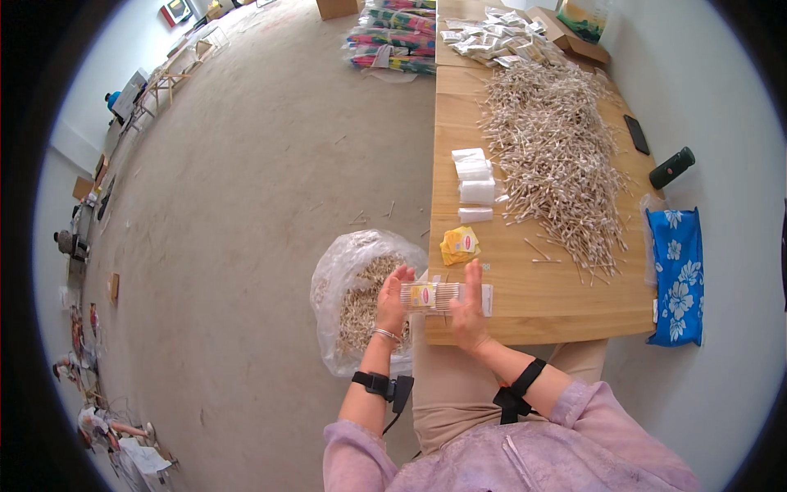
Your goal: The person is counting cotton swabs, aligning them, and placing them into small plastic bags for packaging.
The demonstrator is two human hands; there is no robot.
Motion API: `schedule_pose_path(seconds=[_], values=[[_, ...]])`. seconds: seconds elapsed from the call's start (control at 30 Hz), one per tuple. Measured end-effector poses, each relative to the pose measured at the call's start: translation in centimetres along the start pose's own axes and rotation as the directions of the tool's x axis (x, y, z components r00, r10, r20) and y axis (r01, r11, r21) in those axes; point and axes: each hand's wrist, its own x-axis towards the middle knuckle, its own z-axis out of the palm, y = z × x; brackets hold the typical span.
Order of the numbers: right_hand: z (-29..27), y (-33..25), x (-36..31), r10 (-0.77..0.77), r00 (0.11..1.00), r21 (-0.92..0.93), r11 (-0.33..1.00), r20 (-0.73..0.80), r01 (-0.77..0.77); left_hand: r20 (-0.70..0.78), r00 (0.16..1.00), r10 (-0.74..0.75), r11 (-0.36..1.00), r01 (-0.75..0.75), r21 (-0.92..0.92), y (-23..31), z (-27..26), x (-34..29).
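Note:
A clear packet of cotton swabs (443,297) with a yellow card inside is held level between my hands, over the near left corner of the table. My left hand (392,302) closes around its left end, the fingertips pointing up. My right hand (469,310) is against its right part, fingers extended upward and thumb by the swabs. The packet's loose clear end (488,300) sticks out beyond that hand. Just past the packet lie several yellow cards (459,245). Farther along are stacks of clear plastic bags (475,190). A large heap of loose cotton swabs (557,148) covers the table's middle.
On the floor at left stands a clear sack (328,283) of swabs. Filled packets (496,37) and a cardboard box (570,37) are at the table's far end. A phone (635,134), a dark green bottle (672,168) and a blue flowered pack (677,275) line the right side.

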Motion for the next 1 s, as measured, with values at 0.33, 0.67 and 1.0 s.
schedule_pose_path(seconds=[0.33, 0.67, 1.0], values=[[2.7, -0.8, 1.0, -0.037, 0.998, 0.419, 0.906, -0.044, 0.052, 0.111, 0.993, -0.045, 0.998, 0.041, 0.041, -0.1, -0.5, 0.0], [4.7, -2.5, 1.5, -0.02, 1.0, 0.427, 0.904, -0.021, 0.027, 0.164, 0.985, -0.056, 0.998, 0.055, 0.007, 0.7, 0.1, -0.3], [1.0, 0.6, 2.4, -0.239, 0.963, 0.053, 0.968, -0.125, 0.247, -0.004, 0.986, -0.167, 0.979, 0.166, 0.115, 0.8, 0.5, 0.0]])
